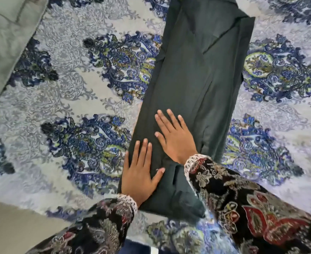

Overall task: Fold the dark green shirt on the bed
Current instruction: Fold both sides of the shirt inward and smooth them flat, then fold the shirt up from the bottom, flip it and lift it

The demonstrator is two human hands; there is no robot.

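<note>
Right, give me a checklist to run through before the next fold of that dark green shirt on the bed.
1. Long dark green cotton shirt already narrowed into one strip: ok.
2. Left hand flat on the near end: ok.
3. Right hand flat beside it, further up the strip: ok.
4. Near hem square: not ok, its right corner bunches by the patterned right sleeve.
5. Far end smooth: not ok, a flap lies slanted there, and the very end is cut off by the frame.
6. Blue paisley bedspread flat around the strip: ok.
</note>
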